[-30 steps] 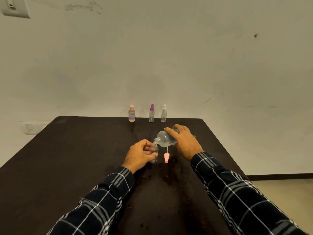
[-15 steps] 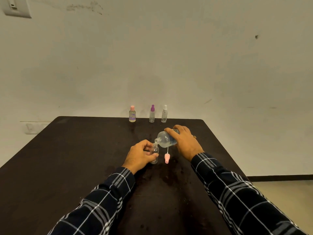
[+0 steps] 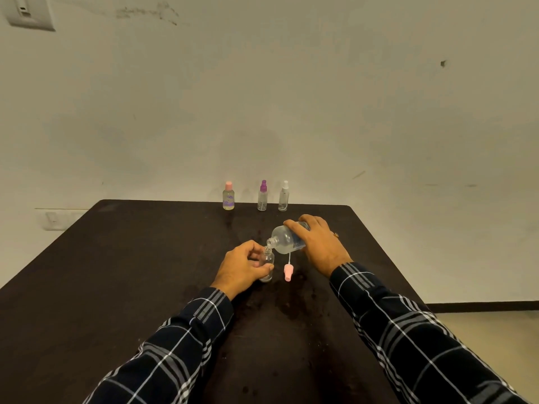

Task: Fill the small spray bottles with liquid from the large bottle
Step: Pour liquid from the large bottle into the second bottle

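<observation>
Small spray bottle [image 3: 267,261] stands uncapped near the middle of the table [image 3: 116,272], held by the left hand [image 3: 242,266] under the tipped large bottle [image 3: 284,242].

The left hand's fingers and thumb curl round its body, and the right hand [image 3: 318,243] wraps the large bottle from above. The small bottle looks light, thin-walled and easy to tip, so a low hold round the body suits it. The large one is probably heavier and slick when wet, and is best gripped mid-body. Whether the two necks touch, any stream, and the fill level are too small to make out. A pink spray head [image 3: 288,271] lies just beside it, and three capped bottles [image 3: 262,196] stand at the far edge.
</observation>
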`<control>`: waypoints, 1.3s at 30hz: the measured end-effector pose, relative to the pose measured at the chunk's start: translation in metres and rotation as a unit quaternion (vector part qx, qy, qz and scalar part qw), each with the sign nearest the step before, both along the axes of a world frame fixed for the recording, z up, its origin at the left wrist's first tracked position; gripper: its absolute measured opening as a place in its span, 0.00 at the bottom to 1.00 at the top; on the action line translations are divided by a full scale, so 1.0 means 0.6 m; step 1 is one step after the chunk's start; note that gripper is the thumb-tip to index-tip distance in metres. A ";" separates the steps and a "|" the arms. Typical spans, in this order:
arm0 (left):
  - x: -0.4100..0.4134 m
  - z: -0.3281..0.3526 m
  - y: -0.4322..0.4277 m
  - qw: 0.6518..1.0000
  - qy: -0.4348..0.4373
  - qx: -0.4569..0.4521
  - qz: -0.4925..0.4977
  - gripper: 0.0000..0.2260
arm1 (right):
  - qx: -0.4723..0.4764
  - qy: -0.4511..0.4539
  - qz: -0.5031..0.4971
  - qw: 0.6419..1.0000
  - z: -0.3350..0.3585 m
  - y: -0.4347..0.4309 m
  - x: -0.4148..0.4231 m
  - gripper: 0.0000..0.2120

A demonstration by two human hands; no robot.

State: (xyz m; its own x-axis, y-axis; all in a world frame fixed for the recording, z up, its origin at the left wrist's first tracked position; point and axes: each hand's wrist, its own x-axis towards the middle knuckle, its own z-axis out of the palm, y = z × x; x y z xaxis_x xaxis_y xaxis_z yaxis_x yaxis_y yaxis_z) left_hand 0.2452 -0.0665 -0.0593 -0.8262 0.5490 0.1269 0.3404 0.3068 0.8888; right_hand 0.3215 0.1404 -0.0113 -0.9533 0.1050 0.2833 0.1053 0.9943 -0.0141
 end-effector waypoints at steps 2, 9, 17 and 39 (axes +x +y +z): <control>0.001 -0.001 0.000 1.000 0.003 0.006 0.002 0.12 | -0.003 0.000 -0.001 1.000 0.001 0.000 0.000 0.36; 0.004 0.004 0.001 1.000 0.017 -0.014 0.003 0.12 | 0.001 -0.002 -0.003 1.000 0.001 0.000 0.001 0.36; 0.004 0.005 -0.001 0.999 0.024 -0.023 -0.003 0.12 | 0.006 -0.003 -0.004 1.000 0.000 0.001 0.000 0.36; 0.004 0.005 0.000 0.999 0.023 -0.028 -0.001 0.12 | -0.056 -0.021 -0.006 0.998 -0.011 0.004 -0.001 0.36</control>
State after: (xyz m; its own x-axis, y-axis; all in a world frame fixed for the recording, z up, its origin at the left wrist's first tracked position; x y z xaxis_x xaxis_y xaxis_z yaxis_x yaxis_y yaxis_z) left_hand 0.2478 -0.0666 -0.0560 -0.8186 0.5585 0.1341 0.3819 0.3548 0.8534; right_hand 0.3208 0.1428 -0.0177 -0.9626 0.1462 0.2280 0.1209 0.9852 -0.1212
